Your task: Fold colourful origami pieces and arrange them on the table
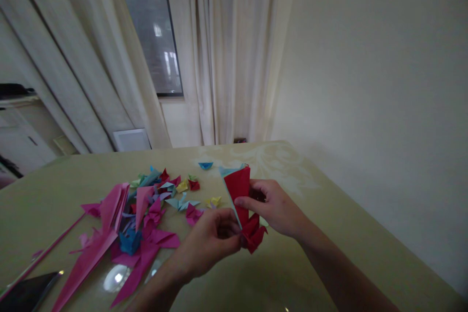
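Note:
Above the table I hold a red folded-paper piece (pixel 238 186) with a pale blue layer along its left edge. Thumb and fingers of my right hand (pixel 268 204) pinch its right side. My left hand (pixel 214 236) is closed at its narrow lower end, where a smaller red folded paper shape (pixel 253 234) sticks out. Whether the two red parts are joined, I cannot tell. Just left of my left hand lies a magenta folded paper piece (pixel 193 214); a yellow one (pixel 213 202) is behind it.
A heap of colourful origami, with large pink folded pieces (pixel 109 214) and a blue one (pixel 130 241), covers the table's left side. A small blue paper boat (pixel 205 165) sits farther back. A dark flat device (pixel 31 292) and a thin pink stick (pixel 47 249) lie front left.

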Demonstrator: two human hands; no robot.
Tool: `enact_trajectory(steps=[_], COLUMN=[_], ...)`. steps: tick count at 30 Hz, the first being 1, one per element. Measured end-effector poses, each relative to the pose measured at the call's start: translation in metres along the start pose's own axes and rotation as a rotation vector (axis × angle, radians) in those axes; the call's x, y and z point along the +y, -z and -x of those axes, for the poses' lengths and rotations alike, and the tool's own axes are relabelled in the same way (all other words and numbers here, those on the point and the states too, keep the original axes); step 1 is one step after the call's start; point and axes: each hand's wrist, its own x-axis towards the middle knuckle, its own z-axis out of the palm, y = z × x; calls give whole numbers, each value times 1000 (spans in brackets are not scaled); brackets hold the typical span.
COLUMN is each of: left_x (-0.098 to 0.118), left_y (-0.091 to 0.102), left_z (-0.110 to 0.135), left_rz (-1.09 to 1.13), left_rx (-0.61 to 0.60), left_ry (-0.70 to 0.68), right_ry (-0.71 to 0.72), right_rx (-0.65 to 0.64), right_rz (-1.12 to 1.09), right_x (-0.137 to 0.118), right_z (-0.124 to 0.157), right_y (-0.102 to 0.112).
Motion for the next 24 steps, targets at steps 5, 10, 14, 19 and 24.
enact_trajectory(steps=[5, 10, 14, 19, 24], left_x=[6, 3, -1, 6, -2], left_y=[-5, -7, -1, 11, 16], left_z=[1, 1, -2, -4, -9], left_rz=[13, 57, 99, 87, 20], left_rx=[2, 17, 21, 80, 220], left_ry=[41, 41, -26, -117, -158], right_ry=[-14, -38, 16, 109, 71], right_rx=[-58, -64, -16, 156, 74], right_rz=[29, 67, 107, 137, 178], right_x=[-2, -3, -2, -5, -10], right_z=[1, 2, 0, -4, 1], right_y=[0, -2, -1, 13, 14])
